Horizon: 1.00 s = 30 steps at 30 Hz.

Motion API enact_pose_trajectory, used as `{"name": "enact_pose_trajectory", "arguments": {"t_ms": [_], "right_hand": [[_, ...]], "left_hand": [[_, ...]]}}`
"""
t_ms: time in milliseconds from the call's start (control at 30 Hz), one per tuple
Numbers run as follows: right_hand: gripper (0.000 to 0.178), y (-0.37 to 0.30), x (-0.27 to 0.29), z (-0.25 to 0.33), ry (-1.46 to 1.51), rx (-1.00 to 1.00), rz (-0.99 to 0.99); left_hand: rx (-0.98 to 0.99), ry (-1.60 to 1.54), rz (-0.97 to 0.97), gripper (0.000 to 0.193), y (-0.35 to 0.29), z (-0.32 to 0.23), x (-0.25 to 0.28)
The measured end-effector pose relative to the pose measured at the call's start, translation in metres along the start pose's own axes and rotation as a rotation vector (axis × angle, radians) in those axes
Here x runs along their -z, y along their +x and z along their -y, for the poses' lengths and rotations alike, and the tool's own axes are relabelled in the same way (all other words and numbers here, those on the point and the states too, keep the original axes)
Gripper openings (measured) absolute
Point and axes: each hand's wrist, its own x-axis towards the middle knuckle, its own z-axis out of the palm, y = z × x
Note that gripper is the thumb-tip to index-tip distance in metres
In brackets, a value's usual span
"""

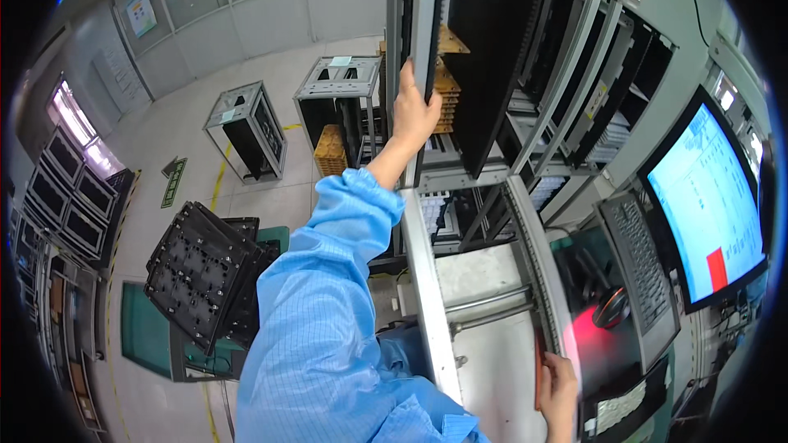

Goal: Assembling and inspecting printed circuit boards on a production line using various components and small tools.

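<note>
My left arm, in a blue checked sleeve, reaches forward to a tall rack with grey metal uprights and black slotted side panels. My left hand is closed around the rack's near left upright, index finger pointing up along it. Behind that hand, a stack of golden-brown boards sits in the rack's slots. At the lower right, my right hand has its fingers bent against a thin orange-red piece, seen edge-on beside the conveyor rail. How much of that piece the fingers cover is hidden.
Black fixture trays are piled on a green-topped surface at left. Two smaller racks stand on the floor farther back. To the right are a monitor, a keyboard and a mouse lit red.
</note>
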Motion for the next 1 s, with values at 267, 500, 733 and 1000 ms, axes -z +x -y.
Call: {"name": "enact_pose_trajectory", "arguments": {"t_ms": [267,500,733,1000], "right_hand": [[0.044,0.161,-0.007,-0.019,0.276,0.027,-0.011],[0.082,0.389,-0.030,0.024,0.317,0.192,-0.281],[0.029,0.488,-0.060,0.071,0.648,-0.004,-0.285],[0.021,0.454,-0.100,0.166,0.548,-0.065,-0.362]], "left_hand": [[0.270,0.056,0.134,0.057,0.018,-0.006,0.010],[0.210,-0.006,0.203,0.058,0.038,0.024,0.024],[-0.006,0.019,0.376,0.054,0.086,0.075,0.038],[0.469,-0.383,0.318,0.057,0.111,0.173,0.054]]}}
